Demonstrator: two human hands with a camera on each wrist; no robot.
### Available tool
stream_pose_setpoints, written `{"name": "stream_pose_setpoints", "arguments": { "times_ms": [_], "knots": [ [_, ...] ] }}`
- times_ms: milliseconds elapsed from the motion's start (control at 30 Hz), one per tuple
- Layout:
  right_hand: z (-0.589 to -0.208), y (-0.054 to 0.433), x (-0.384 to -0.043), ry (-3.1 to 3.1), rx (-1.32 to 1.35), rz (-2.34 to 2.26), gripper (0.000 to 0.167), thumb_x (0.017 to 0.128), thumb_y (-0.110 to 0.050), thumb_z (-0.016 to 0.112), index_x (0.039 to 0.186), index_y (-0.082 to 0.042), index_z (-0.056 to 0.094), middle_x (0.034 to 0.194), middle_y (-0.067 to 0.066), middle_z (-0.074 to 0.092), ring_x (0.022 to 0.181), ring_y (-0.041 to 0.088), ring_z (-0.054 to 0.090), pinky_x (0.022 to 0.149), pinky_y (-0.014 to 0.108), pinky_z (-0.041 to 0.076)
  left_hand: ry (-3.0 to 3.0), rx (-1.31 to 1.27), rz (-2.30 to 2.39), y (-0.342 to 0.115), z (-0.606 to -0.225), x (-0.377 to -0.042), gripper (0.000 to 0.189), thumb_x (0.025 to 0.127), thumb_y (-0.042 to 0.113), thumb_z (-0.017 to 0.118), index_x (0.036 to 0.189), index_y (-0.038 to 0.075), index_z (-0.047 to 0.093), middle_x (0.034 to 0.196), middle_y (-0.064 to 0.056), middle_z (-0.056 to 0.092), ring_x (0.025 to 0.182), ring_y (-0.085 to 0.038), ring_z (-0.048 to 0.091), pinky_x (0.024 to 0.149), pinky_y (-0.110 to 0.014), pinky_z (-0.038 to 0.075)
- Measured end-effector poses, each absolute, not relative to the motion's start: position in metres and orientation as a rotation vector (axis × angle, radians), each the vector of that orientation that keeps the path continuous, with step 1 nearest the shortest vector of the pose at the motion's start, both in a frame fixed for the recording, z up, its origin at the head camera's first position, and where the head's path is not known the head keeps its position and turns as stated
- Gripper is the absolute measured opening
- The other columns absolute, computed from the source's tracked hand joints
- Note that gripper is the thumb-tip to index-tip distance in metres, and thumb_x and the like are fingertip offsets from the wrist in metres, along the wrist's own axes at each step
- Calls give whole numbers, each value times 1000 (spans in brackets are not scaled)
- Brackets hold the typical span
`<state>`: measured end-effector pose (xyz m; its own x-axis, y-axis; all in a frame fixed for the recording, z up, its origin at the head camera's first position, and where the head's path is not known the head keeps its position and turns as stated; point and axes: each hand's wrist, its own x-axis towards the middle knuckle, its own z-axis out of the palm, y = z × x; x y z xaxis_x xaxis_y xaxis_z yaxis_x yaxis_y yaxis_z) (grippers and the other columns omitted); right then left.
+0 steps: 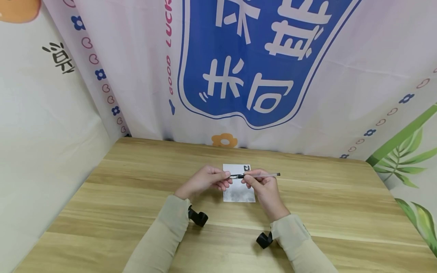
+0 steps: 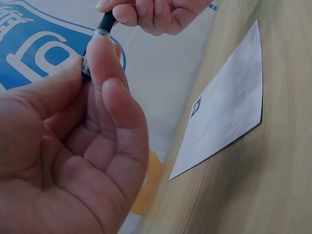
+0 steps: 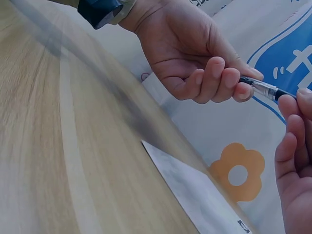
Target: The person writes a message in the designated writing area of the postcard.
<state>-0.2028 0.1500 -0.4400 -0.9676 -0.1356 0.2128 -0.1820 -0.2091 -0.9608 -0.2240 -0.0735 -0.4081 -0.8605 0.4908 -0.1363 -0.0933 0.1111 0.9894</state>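
Note:
In the head view, both hands hold a slim pen (image 1: 269, 174) level above a sheet of paper. My left hand (image 1: 207, 179) pinches the clear cap (image 3: 263, 88) end between thumb and fingers. My right hand (image 1: 264, 188) grips the barrel beside the black grip section (image 2: 107, 20), and the translucent rear of the pen sticks out to the right. Between the two hands, the clear cap and black section show in line. Below lies the small paper sheet (image 1: 239, 196), whitish with grey cloudy shading and a little dark printed square near its far right corner.
The wood-grain table (image 1: 136, 212) spreads around the sheet. A printed curtain (image 1: 143, 76) with a blue panel hangs behind the far edge, with white cloth on the left side and leaf prints at right. Black wrist straps (image 1: 199, 218) sit on both sleeves.

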Motion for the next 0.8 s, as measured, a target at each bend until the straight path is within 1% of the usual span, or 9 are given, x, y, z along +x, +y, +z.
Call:
{"name": "stream_pose_setpoints", "arguments": {
  "times_ms": [133,367,533,667,800],
  "knots": [
    [-442,150,-203,-1963,414,2371,8,96,-7,70,99,-1,73,88,4,71,76,14,60,71,22,50,1900,332,1809,-73,-411,-224,30,105,16,58,98,-10,72,81,-2,71,68,-8,63,71,-25,57],
    [-445,151,-202,-1984,432,2361,19,96,-8,70,103,10,68,89,5,70,79,17,61,74,24,51,1844,302,1780,-75,-414,-225,31,105,19,57,98,-7,73,77,-1,69,66,-7,63,70,-23,56],
    [-446,152,-202,-2016,454,2334,24,96,-9,71,105,12,67,89,5,70,80,15,62,75,25,52,1822,268,1764,-77,-414,-227,29,105,19,58,93,-2,74,74,-1,69,64,-7,62,67,-22,55],
    [-448,151,-201,-2059,492,2292,24,96,-9,70,106,12,67,91,5,70,81,15,63,76,26,53,1806,234,1750,-79,-414,-226,30,105,19,58,87,1,74,71,0,67,61,-6,61,63,-21,53],
    [-448,150,-201,-2088,514,2259,21,97,-11,70,106,8,69,92,6,70,82,16,63,78,27,53,1750,231,1744,-82,-414,-227,30,105,19,57,84,4,73,70,1,65,60,-5,59,61,-18,52]
  ]
}}
